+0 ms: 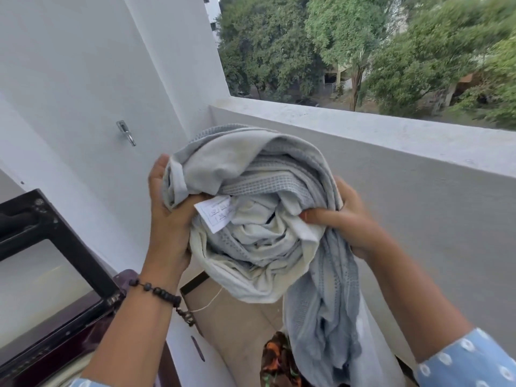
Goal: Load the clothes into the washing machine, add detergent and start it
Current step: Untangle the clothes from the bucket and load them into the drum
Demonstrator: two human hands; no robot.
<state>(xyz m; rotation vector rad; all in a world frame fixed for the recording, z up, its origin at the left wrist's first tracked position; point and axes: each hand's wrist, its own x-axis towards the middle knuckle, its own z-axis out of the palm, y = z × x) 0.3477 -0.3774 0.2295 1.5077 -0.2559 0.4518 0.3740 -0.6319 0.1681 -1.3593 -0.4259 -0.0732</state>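
A bundle of pale grey and cream clothes (251, 191) is held up at chest height in the middle of the view, with a white care label showing and a grey-blue piece hanging down. My left hand (167, 216) grips the bundle's left side, a dark bead bracelet on its wrist. My right hand (343, 216) grips the right side, thumb pressed into the cloth. The washing machine's raised dark lid (53, 238) with a glass panel stands at the lower left. Its drum is hidden.
A white wall with a metal hook (126, 132) rises on the left. A low balcony parapet (391, 135) runs behind the bundle, with trees beyond. An orange and dark patterned cloth (279, 358) lies below on the tiled floor.
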